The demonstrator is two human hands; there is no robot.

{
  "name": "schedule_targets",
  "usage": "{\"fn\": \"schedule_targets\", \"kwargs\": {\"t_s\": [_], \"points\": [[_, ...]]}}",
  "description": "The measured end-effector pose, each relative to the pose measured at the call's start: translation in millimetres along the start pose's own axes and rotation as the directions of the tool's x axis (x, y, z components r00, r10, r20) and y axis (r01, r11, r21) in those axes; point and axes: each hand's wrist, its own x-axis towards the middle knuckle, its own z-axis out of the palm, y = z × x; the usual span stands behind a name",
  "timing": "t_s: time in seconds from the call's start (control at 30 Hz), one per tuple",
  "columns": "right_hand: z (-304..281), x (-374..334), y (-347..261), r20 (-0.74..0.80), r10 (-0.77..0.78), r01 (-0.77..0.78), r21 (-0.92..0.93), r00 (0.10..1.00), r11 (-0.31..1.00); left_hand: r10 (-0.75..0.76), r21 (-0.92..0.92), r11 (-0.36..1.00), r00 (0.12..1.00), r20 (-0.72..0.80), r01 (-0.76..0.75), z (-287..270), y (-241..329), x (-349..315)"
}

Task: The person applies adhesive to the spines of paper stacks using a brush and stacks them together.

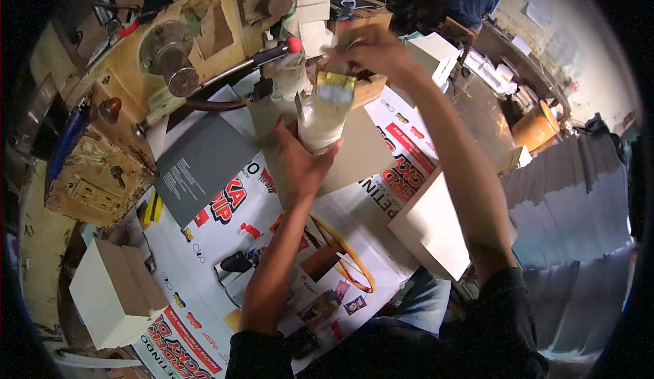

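Note:
My left hand (pixel 306 157) is closed round the lower part of a cloudy whitish plastic container (pixel 321 123), held tilted above a sheet of brown-grey board (pixel 364 150). A yellow-and-silvery piece (pixel 336 87) shows at the container's mouth; its kind is unclear. Just above the mouth, my right hand (pixel 375 55) is blurred by motion, its fingers curled. Something thin with a reddish tip seems to be in them, too smeared to name. Behind the container stands another cloudy plastic vessel (pixel 289 79).
Printed poster sheets (pixel 225 243) cover the work surface, with a dark grey card (pixel 208 168) on them. A worn cream machine (pixel 102 168) with a red-knobbed lever (pixel 293 45) borders the left. White boxes stand at left (pixel 112 294) and right (pixel 436 225). A person (pixel 471 1) sits far back.

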Motion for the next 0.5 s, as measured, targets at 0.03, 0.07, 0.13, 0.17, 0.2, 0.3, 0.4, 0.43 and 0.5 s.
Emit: {"fn": "schedule_targets", "kwargs": {"t_s": [0.03,0.07,0.13,0.17,0.2,0.3,0.4,0.43,0.5], "points": [[-3.8,-2.4,0.9,-0.043,-0.111,0.113,0.049,0.993,0.992,0.047,0.020,0.999,0.999,0.013,-0.047,-0.1,-3.5,3.0],[-4.0,-5.1,-0.6,-0.091,-0.219,0.227,0.095,0.972,0.969,0.042,0.016,0.999,0.999,0.009,-0.042,0.9,-11.2,4.1],[8.9,-5.2,13.8,-0.098,-0.282,0.263,-0.175,0.954,0.949,0.049,-0.058,0.997,0.999,-0.015,-0.050,8.4,-25.8,3.4],[19.5,-8.6,12.6,-0.086,-0.350,0.284,-0.423,0.933,0.860,0.046,-0.058,0.997,0.999,-0.015,-0.047,7.6,-25.7,3.5],[34.3,-14.9,12.9,-0.041,-0.409,0.361,-0.394,0.912,0.845,0.037,-0.035,0.999,0.999,-0.024,-0.038,6.5,-25.1,3.6],[52.3,-18.3,35.7,-0.016,-0.588,0.528,-0.421,0.809,0.738,0.026,-0.013,1.000,1.000,0.002,-0.026,8.7,-18.3,0.5],[30.8,-30.1,18.3,-0.009,-0.492,0.462,-0.329,0.870,0.824,0.027,0.054,0.998,1.000,0.009,-0.027,3.4,-7.6,-0.9],[21.6,-29.5,17.3,-0.018,-0.375,0.350,-0.319,0.927,0.881,0.042,0.102,0.994,0.999,-0.003,-0.042,4.3,-0.4,0.1],[11.5,-50.9,24.6,-0.082,-0.339,0.309,-0.251,0.937,0.917,-0.010,0.097,0.995,0.999,0.044,0.005,-0.4,13.0,0.1]]}}
